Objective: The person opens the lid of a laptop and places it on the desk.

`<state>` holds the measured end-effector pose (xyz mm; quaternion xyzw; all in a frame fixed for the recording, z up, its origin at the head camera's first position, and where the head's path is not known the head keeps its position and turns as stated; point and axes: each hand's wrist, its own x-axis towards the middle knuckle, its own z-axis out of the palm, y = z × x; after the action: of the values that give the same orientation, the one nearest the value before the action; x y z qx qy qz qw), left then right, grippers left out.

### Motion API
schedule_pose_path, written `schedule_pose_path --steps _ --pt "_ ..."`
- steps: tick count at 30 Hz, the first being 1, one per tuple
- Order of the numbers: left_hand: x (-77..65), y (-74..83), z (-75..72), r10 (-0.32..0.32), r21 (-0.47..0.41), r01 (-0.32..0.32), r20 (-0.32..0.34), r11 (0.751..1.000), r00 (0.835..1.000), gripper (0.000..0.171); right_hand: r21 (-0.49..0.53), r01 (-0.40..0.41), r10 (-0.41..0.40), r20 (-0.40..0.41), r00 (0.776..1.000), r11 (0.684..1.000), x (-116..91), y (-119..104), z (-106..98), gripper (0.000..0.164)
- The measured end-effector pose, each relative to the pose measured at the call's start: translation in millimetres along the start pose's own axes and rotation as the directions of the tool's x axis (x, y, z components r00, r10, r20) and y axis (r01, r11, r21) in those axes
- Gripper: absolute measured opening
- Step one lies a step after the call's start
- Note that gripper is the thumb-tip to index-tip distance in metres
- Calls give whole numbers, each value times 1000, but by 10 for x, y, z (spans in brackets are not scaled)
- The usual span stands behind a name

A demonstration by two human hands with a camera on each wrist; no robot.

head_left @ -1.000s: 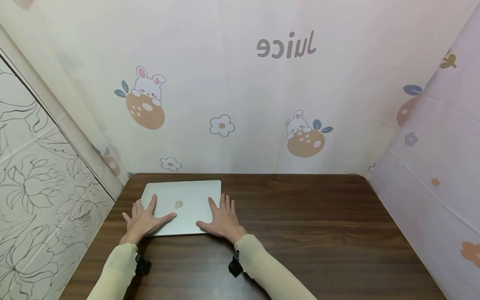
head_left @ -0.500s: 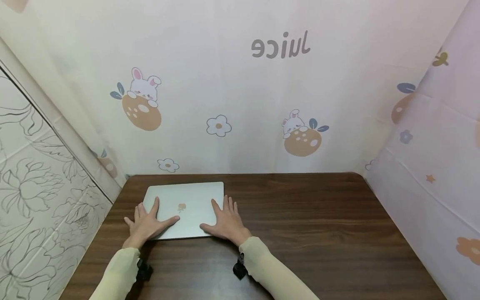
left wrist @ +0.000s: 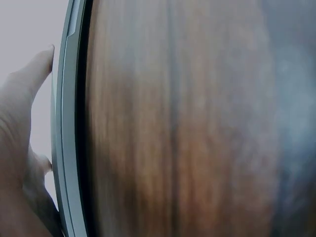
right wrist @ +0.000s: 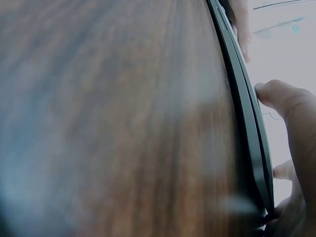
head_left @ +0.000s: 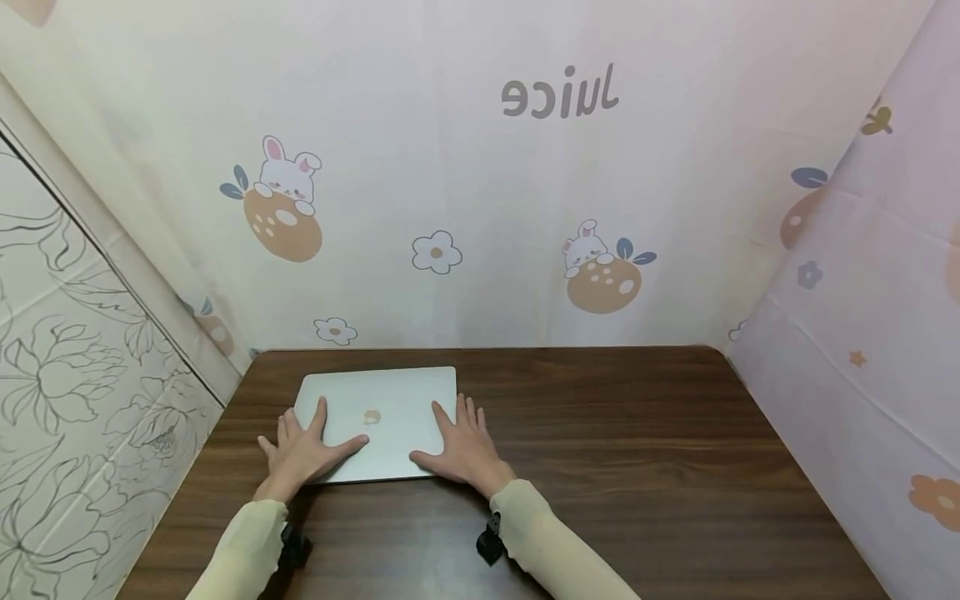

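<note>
A closed silver laptop (head_left: 405, 400) with a small logo lies flat on the back left of the dark wooden table. My left hand (head_left: 302, 454) spreads over its left side, thumb and index finger on the lid and the other fingers at the edge. Across from it, my right hand (head_left: 463, 450) rests on the right side in much the same way, thumb and index finger on the lid. In the left wrist view the laptop's front edge (left wrist: 69, 123) runs beside the thumb. The right wrist view shows that edge (right wrist: 247, 113) close to the table top, with the thumb touching the lid.
The wooden table (head_left: 637, 467) extends to the right and front of the laptop. A patterned curtain (head_left: 480, 167) hangs behind its back edge and along the right side. A flower-print cloth (head_left: 60, 392) hangs at the left.
The laptop has slid to the right and slightly toward me, both hands moving along with it. Their spread finger pose looks the same. The head view has shifted a little.
</note>
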<state>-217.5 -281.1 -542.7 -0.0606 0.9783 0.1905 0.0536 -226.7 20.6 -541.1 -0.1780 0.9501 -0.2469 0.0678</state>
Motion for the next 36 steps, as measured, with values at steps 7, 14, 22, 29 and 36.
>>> schedule_pose_path --steps 7,14,22,29,36 --pt "-20 41 26 7 -2 -7 1 1000 1000 128 16 -7 7 -3 1000 1000 -63 42 -24 97" --pt "-32 96 65 3 2 -3 14 1000 1000 129 12 -6 7 -12 1000 1000 -111 85 -43 98" --pt "-64 181 88 7 2 -7 1 1000 1000 130 5 3 -3 -17 1000 1000 -167 128 -98 97" --pt "-93 251 110 5 -6 -5 1 1000 1000 130 11 -10 10 -13 1000 1000 -213 183 -130 96" --pt "-123 317 129 4 4 -4 2 1000 1000 129 -2 -23 23 -12 1000 1000 -244 233 -155 97"
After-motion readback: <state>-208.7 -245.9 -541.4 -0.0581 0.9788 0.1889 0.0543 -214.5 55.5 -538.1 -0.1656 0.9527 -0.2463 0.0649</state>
